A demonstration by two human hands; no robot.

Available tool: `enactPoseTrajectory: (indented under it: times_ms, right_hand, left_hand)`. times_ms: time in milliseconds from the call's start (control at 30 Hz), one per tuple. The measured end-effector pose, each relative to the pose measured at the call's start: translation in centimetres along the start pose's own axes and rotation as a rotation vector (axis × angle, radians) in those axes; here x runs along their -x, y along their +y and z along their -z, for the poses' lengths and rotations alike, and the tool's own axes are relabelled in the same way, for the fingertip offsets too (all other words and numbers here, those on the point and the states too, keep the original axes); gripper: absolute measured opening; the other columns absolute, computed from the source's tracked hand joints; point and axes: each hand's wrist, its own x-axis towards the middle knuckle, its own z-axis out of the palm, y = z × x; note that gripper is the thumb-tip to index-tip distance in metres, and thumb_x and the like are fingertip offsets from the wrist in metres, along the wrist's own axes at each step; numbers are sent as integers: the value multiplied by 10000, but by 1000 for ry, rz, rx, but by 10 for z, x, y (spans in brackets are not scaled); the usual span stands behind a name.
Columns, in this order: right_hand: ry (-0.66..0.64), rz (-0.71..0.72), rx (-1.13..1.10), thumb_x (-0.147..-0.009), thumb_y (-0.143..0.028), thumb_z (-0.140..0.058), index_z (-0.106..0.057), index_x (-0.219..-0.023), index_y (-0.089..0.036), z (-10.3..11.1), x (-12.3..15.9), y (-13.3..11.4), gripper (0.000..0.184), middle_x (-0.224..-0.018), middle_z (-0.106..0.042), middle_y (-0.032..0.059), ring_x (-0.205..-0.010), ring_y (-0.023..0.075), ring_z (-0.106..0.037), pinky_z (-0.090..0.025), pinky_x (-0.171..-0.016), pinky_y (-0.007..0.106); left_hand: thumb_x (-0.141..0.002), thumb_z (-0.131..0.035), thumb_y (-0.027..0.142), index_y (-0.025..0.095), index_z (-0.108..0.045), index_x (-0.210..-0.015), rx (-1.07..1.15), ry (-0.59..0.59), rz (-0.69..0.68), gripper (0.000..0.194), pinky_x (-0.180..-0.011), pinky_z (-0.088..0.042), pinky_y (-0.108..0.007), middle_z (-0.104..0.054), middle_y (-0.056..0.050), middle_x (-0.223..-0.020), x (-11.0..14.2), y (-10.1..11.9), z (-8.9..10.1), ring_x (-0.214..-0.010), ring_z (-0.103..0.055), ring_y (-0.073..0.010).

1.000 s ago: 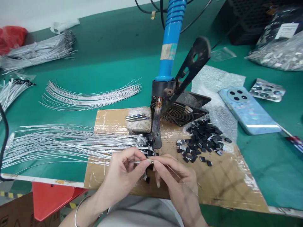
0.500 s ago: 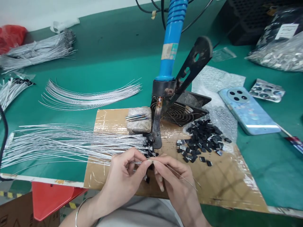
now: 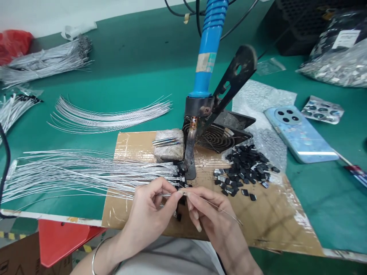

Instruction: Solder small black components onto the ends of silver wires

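My left hand (image 3: pixel 156 214) pinches a thin white wire between thumb and forefinger. Close against it, my right hand (image 3: pixel 213 208) also pinches the wire (image 3: pixel 210 204), whose thin end trails off to the right across the fingers. The fingertips of both hands nearly meet, hiding the part of the wire between them. Just behind the hands, a row of white wires (image 3: pixel 86 172) lies on cardboard, black connectors (image 3: pixel 180 176) at its right end. Over these connectors stands a blue soldering iron (image 3: pixel 202 72) on a black bracket. Small black connectors (image 3: pixel 246 164) lie in a loose pile to the right.
A cardboard sheet (image 3: pixel 275 225) covers the front of the green table (image 3: pixel 129 84). Behind the iron sits a black fan (image 3: pixel 220 133). A block with metal rods (image 3: pixel 169 152) stands beside it. A blue phone (image 3: pixel 304 135) lies right; more wires (image 3: pixel 111 116) lie back left.
My right hand has turned slightly and shifted a little to the right. The trailing wire lies closer along its fingers. My left hand stays almost in place.
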Motion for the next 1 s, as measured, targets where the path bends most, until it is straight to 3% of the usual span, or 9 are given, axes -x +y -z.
enactPoseTrajectory:
  times_ms: [433, 767, 1000]
  right_hand:
    - [118, 40, -79, -745, -341, -832, -827, -798, -203, -11, -3, 2, 148, -538, -558, -30, -403, 41, -448, -360, -338, 127]
    - [146, 57, -116, -753, -330, -822, -821, -791, -199, -15, -3, 5, 136, -551, -560, -32, -406, 39, -442, -367, -341, 133]
    - [99, 70, -113, -812, -385, -778, -826, -858, -201, -14, -3, 2, 196, -676, -641, 7, -474, 78, -547, -457, -397, 174]
  left_hand:
    - [-928, -604, 228, 163, -626, -733, -109, 138, -134, 206, -431, -225, -230, -509, 32, -604, 5, -5, -12, -471, -287, -78]
    - [-926, -607, 245, 171, -615, -734, -1, 176, -88, 206, -417, -232, -225, -564, 20, -571, 4, -6, -20, -456, -296, -82]
    - [-939, -603, 291, 175, -612, -782, 176, 123, 11, 195, -452, -328, -218, -648, -10, -639, 2, -5, -17, -490, -462, -98]
